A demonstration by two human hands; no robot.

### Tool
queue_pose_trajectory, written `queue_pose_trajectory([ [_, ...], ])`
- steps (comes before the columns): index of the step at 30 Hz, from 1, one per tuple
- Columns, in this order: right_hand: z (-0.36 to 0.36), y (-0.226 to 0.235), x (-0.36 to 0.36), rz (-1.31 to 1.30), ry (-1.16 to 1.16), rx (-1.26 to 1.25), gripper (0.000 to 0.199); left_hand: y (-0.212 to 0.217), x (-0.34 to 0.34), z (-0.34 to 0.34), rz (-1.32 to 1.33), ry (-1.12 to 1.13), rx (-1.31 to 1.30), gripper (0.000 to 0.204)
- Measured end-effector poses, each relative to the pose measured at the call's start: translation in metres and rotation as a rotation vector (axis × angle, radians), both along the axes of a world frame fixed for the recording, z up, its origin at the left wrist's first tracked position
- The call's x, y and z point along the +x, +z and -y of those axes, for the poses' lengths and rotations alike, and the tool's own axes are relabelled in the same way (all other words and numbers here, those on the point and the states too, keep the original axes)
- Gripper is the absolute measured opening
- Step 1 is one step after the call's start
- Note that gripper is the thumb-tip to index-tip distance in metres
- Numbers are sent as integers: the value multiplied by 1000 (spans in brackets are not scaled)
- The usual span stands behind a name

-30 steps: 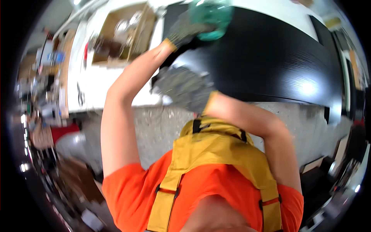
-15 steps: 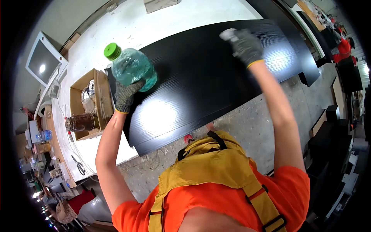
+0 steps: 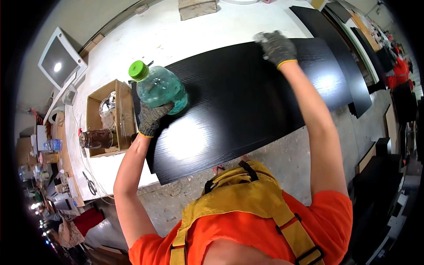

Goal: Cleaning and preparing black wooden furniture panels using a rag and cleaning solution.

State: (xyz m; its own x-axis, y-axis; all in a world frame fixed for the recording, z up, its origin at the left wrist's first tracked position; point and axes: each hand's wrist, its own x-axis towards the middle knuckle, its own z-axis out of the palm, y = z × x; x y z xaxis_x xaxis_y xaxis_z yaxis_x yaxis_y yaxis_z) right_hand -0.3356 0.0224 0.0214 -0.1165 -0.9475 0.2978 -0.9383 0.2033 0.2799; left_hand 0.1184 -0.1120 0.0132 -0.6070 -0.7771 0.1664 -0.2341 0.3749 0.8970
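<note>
My left hand [image 3: 153, 117], in a grey knit glove, is wrapped round the lower part of a clear green plastic bottle [image 3: 161, 88] with a bright green cap. The bottle is tilted over the left end of a glossy black wood-grain panel [image 3: 229, 106]. Farther right, my gloved right hand [image 3: 279, 48] is at the panel's far edge, closed on a whitish wad [image 3: 260, 39] that looks like a cloth. Most of the wad is hidden by the fingers. Bright reflections lie across the panel's surface.
Left of the panel stands a cardboard box [image 3: 90, 117] with a brown jar [image 3: 98, 139] and crumpled wrapping. Scissors [image 3: 89, 183] lie on the white table [image 3: 119, 170]. A monitor [image 3: 62, 59] is at far left, a block [image 3: 197, 9] at the back, and more black panels [image 3: 349, 62] at right.
My right hand has moved slightly up toward the panel's far edge with the whitish wad. My left hand still grips the bottle. The whole view has shifted a little.
</note>
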Motion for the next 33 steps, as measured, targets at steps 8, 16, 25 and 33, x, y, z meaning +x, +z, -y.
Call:
queue_pose_trajectory([
  [8,61,9,163,761,168,-53,31,-9,12,0,-75,-4,66,74],
  [16,-41,27,-1,374,-337,-13,26,17,-10,-13,-2,-65,-5,70],
  [25,23,15,195,457,-69,21,23,-24,15,9,101,43,-363,48],
  [33,-20,2,-60,259,-238,-111,24,17,-110,-29,-180,107,2,50],
])
